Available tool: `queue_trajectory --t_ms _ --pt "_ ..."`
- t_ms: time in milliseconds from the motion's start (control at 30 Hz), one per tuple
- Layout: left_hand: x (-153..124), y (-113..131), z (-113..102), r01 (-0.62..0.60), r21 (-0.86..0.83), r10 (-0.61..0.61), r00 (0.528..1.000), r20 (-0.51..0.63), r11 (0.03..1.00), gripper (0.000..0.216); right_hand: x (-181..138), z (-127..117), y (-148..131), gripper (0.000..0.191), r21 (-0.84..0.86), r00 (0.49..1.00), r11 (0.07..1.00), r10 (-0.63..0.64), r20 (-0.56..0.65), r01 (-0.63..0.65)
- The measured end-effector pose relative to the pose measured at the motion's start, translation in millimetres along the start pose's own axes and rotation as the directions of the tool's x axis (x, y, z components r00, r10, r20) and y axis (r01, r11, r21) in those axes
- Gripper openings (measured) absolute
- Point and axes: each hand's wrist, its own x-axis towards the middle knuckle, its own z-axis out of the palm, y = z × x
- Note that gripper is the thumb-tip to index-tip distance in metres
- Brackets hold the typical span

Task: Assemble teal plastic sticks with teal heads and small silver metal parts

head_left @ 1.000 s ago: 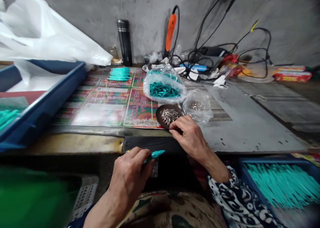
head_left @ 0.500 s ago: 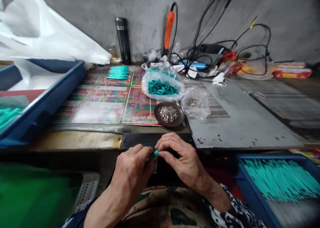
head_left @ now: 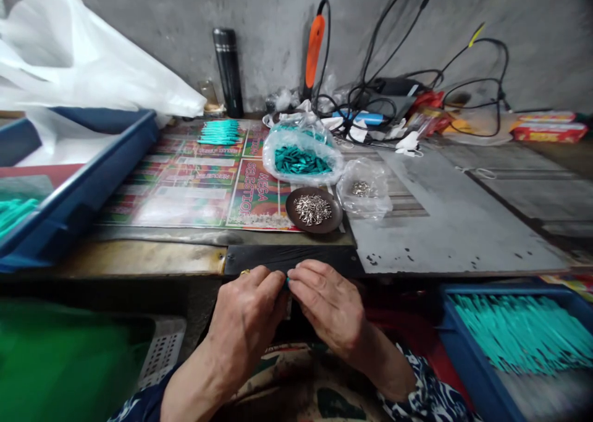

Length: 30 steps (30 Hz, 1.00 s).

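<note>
My left hand (head_left: pixel 252 304) and my right hand (head_left: pixel 331 301) meet at the bench's front edge, fingertips almost touching. Between them shows a sliver of a small teal piece (head_left: pixel 286 281), mostly hidden by the fingers. My left thumb and fingers close around it, and the fingers of my right hand press together over its other end. Just beyond the hands sits a dark round dish (head_left: pixel 334 223) of small silver metal parts (head_left: pixel 312 211). Behind it lies a clear plastic bag (head_left: pixel 273 168) of short teal pieces (head_left: pixel 301 160).
A smaller clear bag (head_left: pixel 377 202) holds more metal parts. Blue trays (head_left: pixel 104 168) with slim teal sticks stand at left and at lower right. A row of teal sticks (head_left: pixel 219 132) lies farther back, near a black flask (head_left: pixel 228 73), an orange-handled tool (head_left: pixel 315 51) and tangled cables.
My right hand's fingers have lowered and closed over the teal piece, so less of it shows. The left hand stays nearly in place.
</note>
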Motion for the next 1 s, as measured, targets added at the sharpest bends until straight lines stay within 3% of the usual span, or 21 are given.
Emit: queue_trajectory --t_ms 100,233,300,400,500,733,867,1000 --pt "1 -3 1 0.002 0.024 -0.002 1.000 -0.004 1.000 0.017 -8 2 1 0.026 -0.081 0.997 0.995 -0.054 0.050 0.058" --pt "8 -5 -1 -0.010 0.053 0.012 1.000 -0.028 0.999 0.014 -5 1 6 0.029 -0.046 1.000 0.999 -0.009 0.004 0.009" --pt "16 -10 -6 -0.010 0.094 0.010 1.000 0.004 0.996 0.011 3 -1 12 0.029 -0.041 0.999 0.999 0.009 -0.041 -0.011" --pt "38 -27 -15 0.075 0.223 -0.102 0.989 0.110 0.972 0.006 15 -2 24 0.026 -0.095 0.992 0.995 0.015 -0.128 -0.027" --pt "67 -60 -28 0.166 0.331 -0.219 0.967 0.129 0.929 0.011 22 -1 33 0.022 -0.114 0.980 0.993 0.015 -0.198 -0.038" --pt "131 -163 -52 0.267 0.497 -0.321 0.947 0.024 0.825 0.014 14 9 41 0.017 -0.177 0.969 0.982 0.013 -0.245 -0.058" --pt "157 -206 -49 0.289 0.539 -0.346 0.938 0.006 0.791 0.016 13 8 43 0.020 -0.258 0.969 0.964 -0.010 -0.245 -0.055" --pt "180 -234 -35 0.307 0.543 -0.359 0.933 -0.009 0.782 0.020 15 9 45 0.025 -0.333 0.970 0.941 -0.026 -0.240 -0.057"
